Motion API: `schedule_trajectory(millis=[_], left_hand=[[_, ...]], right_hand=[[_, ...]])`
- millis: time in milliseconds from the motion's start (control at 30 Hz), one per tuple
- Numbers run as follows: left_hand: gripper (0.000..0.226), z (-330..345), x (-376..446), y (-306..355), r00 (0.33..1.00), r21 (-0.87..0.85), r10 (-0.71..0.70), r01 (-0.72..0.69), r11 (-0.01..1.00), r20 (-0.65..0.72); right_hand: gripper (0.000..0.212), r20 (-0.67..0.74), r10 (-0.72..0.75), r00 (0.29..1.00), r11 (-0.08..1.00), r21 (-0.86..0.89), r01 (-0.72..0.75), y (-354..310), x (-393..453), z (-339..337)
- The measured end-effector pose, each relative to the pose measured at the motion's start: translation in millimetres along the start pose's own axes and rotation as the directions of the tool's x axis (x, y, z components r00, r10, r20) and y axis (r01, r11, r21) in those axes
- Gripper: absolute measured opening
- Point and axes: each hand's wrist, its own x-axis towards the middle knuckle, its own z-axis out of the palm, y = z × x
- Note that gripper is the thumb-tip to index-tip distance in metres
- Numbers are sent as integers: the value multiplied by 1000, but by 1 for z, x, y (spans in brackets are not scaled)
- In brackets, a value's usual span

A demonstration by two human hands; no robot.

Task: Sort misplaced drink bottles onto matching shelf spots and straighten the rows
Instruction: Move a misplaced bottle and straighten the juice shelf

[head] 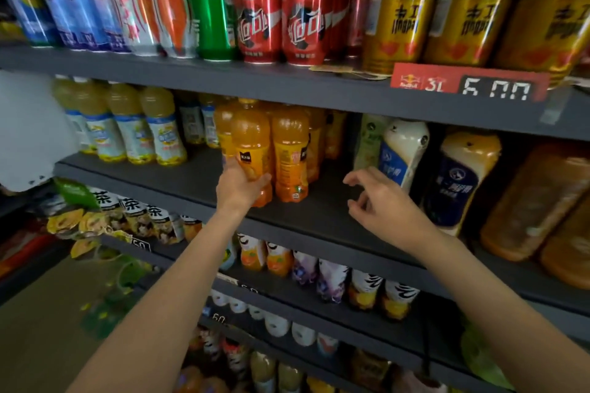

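Left hand [240,186] wrapped round lower body of orange juice bottle [252,150], upright at front of middle shelf [306,217], touching second orange bottle [290,153] just right of it. Right hand [381,201] hovering right of that second bottle, above shelf, fingers loosely curled, grasping nothing. White-and-blue bottle [403,153] just beyond right hand. Pale yellow bottles [134,128] well left of held bottle. Red cans [308,8] on shelf above.
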Motion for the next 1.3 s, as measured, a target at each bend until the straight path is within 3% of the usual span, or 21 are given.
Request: schedule_trajectory(millis=[100, 167, 233, 300, 400, 533, 600, 700, 800, 933, 1000, 1100, 1200, 1300], left_hand=[[75, 6, -5, 1, 999, -23, -3, 2, 1000, -41], [82, 9, -23, 6, 980, -40, 11, -19, 999, -199], [65, 18, -52, 17, 901, -81, 165, -214, 973, -402], [45, 35, -87, 36, 795, -117, 403, -501, 857, -453], [35, 73, -134, 74, 662, -156, 689, -745, 649, -296], [34, 125, -184, 131, 569, -260, 819, -804, 535, -71], [36, 150, -210, 156, 533, -278, 846, -811, 515, 10], [39, 188, -254, 193, 473, -326, 879, -824, 464, 57], [38, 227, -296, 234, 473, -343, 869, -800, 493, 145], [36, 272, -346, 283, 458, -306, 817, -768, 562, 350], [39, 287, -366, 299, 465, -274, 783, -757, 593, 413], [39, 291, -380, 304, 511, -242, 758, -739, 628, 406], [35, 286, -376, 291, 556, -160, 756, -759, 631, 346], [36, 284, -372, 287, 614, -123, 721, -727, 675, 321]], right_hand=[[26, 14, 7, 1000, 1000, -22, -7, 8, -7, -10], [20, -12, 19, 1000, 999, -33, -19, 16, -18, -23], [15, -80, 12, 997, 999, -43, -16, 27, -36, -41], [13, -166, 37, 985, 997, -68, -49, 40, -59, -61], [12, -298, 67, 952, 989, -105, -103, 62, -99, -98], [21, -459, 150, 876, 966, -120, -228, 105, -169, -151], [18, -544, 243, 803, 930, -105, -353, 134, -210, -174], [20, -675, 388, 627, 848, -4, -530, 181, -271, -205], [35, -713, 490, 501, 777, 97, -622, 238, -319, -237], [67, -587, 599, 545, 737, 139, -662, 310, -338, -275], [76, -551, 648, 526, 724, 231, -650, 339, -329, -284], [84, -466, 773, 430, 617, 393, -682, 373, -302, -281], [78, -417, 853, 315, 512, 547, -662, 393, -285, -271], [76, -449, 843, 296, 521, 546, -656, 399, -289, -267]])
